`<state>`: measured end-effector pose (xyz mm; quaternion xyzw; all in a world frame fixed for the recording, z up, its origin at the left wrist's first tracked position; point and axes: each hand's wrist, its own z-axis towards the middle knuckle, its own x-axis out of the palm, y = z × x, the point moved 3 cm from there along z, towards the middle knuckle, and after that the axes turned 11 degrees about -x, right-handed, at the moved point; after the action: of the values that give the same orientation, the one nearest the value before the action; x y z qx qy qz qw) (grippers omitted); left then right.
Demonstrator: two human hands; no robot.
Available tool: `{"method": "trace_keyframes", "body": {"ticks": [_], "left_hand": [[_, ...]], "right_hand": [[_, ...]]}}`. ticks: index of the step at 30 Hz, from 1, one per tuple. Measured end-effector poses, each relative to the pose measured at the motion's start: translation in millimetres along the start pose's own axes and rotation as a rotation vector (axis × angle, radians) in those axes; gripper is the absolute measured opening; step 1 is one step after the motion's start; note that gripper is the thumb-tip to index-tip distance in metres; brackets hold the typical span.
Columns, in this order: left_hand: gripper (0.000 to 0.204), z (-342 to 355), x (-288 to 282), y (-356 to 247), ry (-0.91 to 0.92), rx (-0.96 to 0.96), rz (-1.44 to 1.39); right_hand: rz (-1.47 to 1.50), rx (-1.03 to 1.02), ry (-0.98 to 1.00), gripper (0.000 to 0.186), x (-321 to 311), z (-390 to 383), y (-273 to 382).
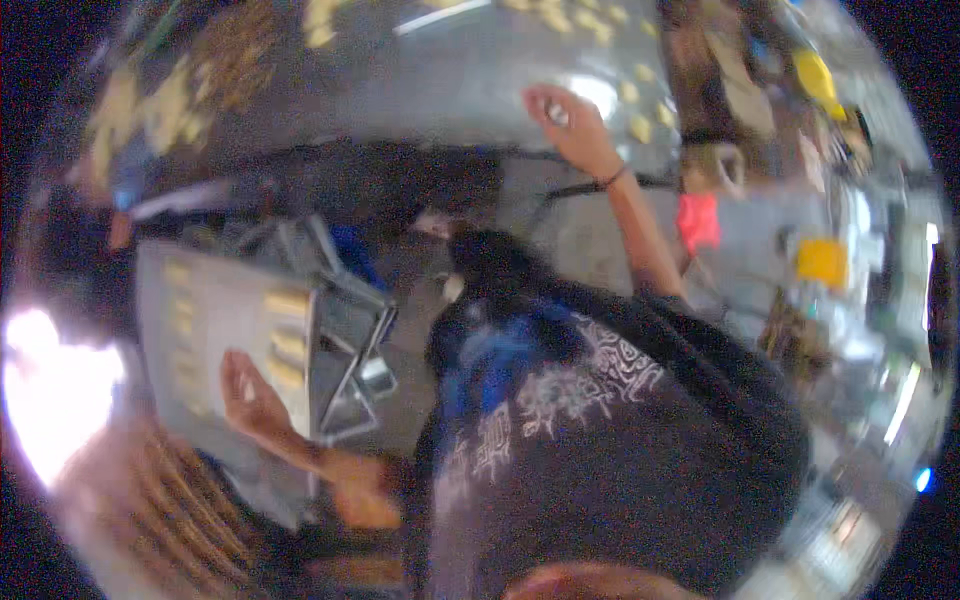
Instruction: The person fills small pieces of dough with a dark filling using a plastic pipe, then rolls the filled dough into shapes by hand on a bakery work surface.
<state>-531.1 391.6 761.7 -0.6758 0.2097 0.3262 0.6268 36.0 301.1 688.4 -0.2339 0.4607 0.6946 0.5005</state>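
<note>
Reaching out over a shiny metal table [450, 95], my right hand [572, 125] has its fingers curled in. A small pale spot shows between its fingers, too blurred to name. My left hand [255, 400] is above a pale tray [225, 345], also with curled fingers and a pale spot among them. Short yellow pieces [288, 302] lie in rows on that tray, next to the left hand. More yellow pieces [640, 128] are scattered on the metal table near the right hand. Motion blurs both hands.
A metal frame with crossed bars [350, 380] stands right beside the tray. A red item [698, 222] is to the right of my right forearm, with a yellow-orange container [822, 262] beyond. A brown ridged surface [165, 500] fills the lower left.
</note>
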Motion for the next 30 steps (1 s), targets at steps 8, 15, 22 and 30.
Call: {"method": "trace_keyframes", "body": {"ticks": [8, 15, 22, 30], "left_hand": [[0.021, -20.6, 140.4, -179.5, 0.010, 0.362, -0.006], [0.017, -43.5, 274.9, -281.2, 0.361, 0.429, -0.075], [0.023, -6.1, 366.4, -238.1, 0.804, 0.346, -0.036], [0.039, -13.2, 498.9, -308.1, 1.372, 0.330, -0.044]], "right_hand": [[-0.114, 0.519, -0.104, 0.036, -57.4, -149.9, -125.8], [-0.370, 0.376, 0.404, 0.054, -84.2, -82.1, -176.4], [0.012, 0.568, 0.312, 0.044, 13.3, -112.2, -115.0], [0.513, 0.700, -0.253, 0.054, -5.8, -4.9, -123.5]]}}
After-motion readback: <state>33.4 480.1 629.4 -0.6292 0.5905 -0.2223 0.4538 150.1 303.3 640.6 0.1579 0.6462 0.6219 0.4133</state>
